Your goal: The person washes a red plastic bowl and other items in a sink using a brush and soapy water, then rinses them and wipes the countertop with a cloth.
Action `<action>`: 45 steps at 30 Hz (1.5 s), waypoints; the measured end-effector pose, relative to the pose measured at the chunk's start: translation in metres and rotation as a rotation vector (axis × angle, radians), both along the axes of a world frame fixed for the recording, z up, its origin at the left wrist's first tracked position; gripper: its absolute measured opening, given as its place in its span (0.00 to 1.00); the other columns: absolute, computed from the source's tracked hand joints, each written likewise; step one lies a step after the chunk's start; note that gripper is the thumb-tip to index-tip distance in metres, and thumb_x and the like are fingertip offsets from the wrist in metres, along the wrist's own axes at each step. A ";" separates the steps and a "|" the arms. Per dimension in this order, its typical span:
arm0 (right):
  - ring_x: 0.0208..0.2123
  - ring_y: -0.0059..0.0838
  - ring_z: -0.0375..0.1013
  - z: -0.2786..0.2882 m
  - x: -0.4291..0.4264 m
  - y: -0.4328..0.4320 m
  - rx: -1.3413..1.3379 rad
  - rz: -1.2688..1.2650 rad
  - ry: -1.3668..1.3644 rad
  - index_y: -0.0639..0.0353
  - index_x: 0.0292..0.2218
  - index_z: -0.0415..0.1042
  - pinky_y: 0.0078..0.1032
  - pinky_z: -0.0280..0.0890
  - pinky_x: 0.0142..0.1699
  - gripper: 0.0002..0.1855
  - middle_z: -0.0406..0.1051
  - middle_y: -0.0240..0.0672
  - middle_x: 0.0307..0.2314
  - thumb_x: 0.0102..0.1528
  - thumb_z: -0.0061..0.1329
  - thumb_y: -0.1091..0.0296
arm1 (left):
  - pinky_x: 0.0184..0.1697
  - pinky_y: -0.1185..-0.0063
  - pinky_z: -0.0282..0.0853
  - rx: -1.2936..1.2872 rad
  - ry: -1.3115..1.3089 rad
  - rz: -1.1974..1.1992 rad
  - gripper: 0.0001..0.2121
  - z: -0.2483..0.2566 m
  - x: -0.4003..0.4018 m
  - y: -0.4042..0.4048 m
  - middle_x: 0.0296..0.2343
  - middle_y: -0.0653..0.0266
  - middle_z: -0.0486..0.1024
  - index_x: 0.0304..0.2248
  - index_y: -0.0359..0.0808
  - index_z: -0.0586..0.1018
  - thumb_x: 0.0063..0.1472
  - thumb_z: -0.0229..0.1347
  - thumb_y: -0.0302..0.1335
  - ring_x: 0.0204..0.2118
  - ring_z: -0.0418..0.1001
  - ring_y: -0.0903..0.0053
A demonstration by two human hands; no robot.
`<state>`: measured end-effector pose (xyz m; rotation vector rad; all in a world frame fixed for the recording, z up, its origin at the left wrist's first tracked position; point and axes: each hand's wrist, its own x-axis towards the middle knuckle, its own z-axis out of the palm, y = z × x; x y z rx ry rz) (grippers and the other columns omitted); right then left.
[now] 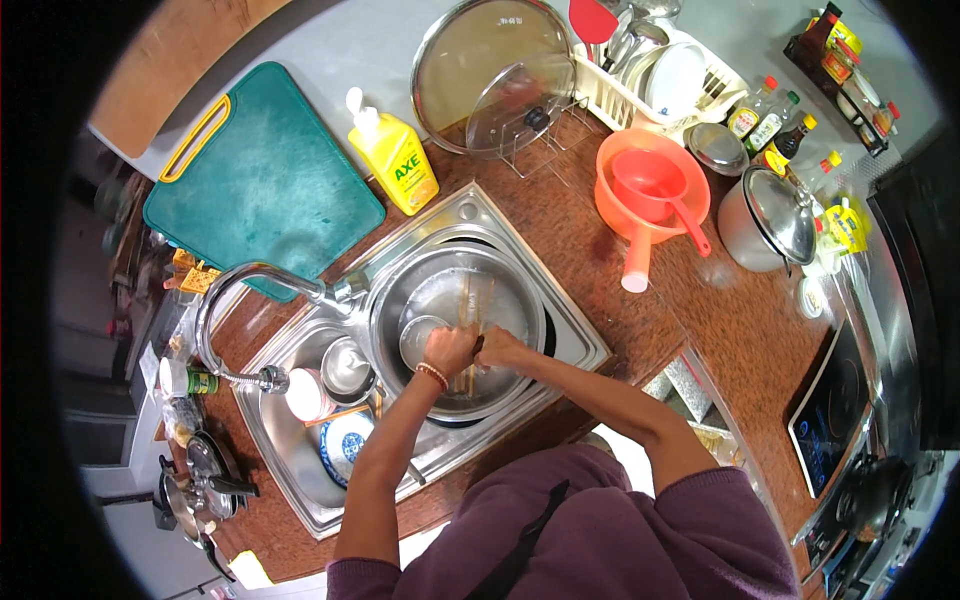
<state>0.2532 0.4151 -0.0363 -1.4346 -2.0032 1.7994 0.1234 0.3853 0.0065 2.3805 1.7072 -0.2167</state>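
A large stainless steel basin (390, 375) sits in the right bowl of the sink, with water in it. Over it, my left hand (450, 349) and my right hand (501, 346) are closed side by side around a bundle of wooden chopsticks (472, 296). The sticks show above and below my fists, slightly blurred. A small round bowl (417, 336) lies in the basin beside my left hand, partly hidden by it. The left sink bowl holds a metal bowl (348, 366), a white and pink bowl (309, 396) and a blue-and-white dish (343, 448).
A curved faucet (217, 300) arches over the left sink bowl. Behind stand a green cutting board (262, 187), a yellow AXE soap bottle (397, 161) and glass lids (480, 67). Rightward are nested orange and red ladles (651, 187), a lidded pot (765, 217) and an induction cooktop (832, 412).
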 end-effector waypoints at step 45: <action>0.29 0.24 0.68 0.188 -0.022 -0.104 -0.557 -0.032 0.899 0.57 0.38 0.69 0.17 0.61 0.29 0.27 0.69 0.33 0.35 0.57 0.30 0.43 | 0.36 0.80 0.62 -1.176 -2.906 -0.557 0.10 0.061 -0.012 -0.106 0.24 0.74 0.68 0.33 0.43 0.73 0.55 0.49 0.38 0.30 0.65 0.80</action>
